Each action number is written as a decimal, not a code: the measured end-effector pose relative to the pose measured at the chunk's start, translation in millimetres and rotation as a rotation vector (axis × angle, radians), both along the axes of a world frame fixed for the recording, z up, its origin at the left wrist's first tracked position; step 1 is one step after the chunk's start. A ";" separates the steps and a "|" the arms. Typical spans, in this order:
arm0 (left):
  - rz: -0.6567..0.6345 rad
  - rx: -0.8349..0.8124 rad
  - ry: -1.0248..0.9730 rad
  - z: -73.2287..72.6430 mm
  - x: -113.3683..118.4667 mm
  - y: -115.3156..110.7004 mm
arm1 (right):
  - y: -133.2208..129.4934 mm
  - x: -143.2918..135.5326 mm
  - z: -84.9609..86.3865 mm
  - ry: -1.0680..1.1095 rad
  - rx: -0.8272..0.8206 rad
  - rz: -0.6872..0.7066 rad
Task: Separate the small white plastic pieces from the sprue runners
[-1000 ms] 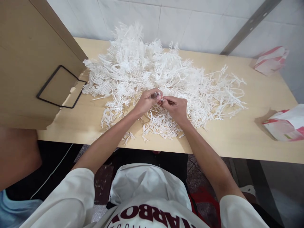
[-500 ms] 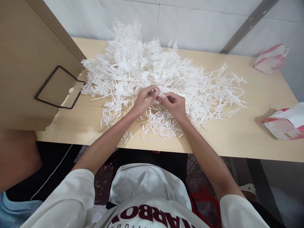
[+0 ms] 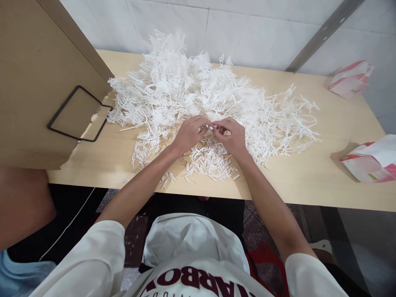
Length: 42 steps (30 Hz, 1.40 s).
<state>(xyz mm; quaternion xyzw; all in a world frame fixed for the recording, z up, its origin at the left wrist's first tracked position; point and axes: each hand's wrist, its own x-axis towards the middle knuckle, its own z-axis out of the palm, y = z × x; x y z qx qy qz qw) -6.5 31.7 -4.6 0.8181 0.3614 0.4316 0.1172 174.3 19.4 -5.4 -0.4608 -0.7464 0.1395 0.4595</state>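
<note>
A wide heap of white branching plastic pieces [image 3: 173, 82] spreads over the wooden table. My left hand [image 3: 192, 133] and my right hand [image 3: 231, 135] meet above the front middle of this heap, fingertips nearly touching. Both pinch a small white piece [image 3: 209, 127] between thumbs and forefingers; its exact shape is too small to make out. Below my hands lies a patch of short white sticks [image 3: 212, 163], and a few loose ones [image 3: 168, 178] rest near the table's front edge.
On the left stands a large brown cardboard panel [image 3: 37, 82] beside a black wire frame [image 3: 63, 103]. Two red and white paper bags [image 3: 351, 79] [image 3: 369, 163] stand at the right. A tiled wall [image 3: 262, 33] runs behind the table [image 3: 334, 173]. Another person's bare limb shows at far left.
My left hand has turned so that its back shows more, its fingers closer over the pinch. My right hand has shifted slightly, still close to the left.
</note>
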 end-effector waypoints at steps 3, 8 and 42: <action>-0.012 -0.028 -0.005 1.2 1.5 -4.4 | -4.0 -2.8 -2.0 -0.062 0.098 -0.068; -0.032 -0.133 -0.083 3.3 5.5 -9.3 | -12.5 -6.7 0.6 -0.028 0.101 -0.097; 0.007 -0.140 -0.083 -1.2 12.0 -18.0 | -15.3 -3.6 3.6 0.168 -0.028 -0.063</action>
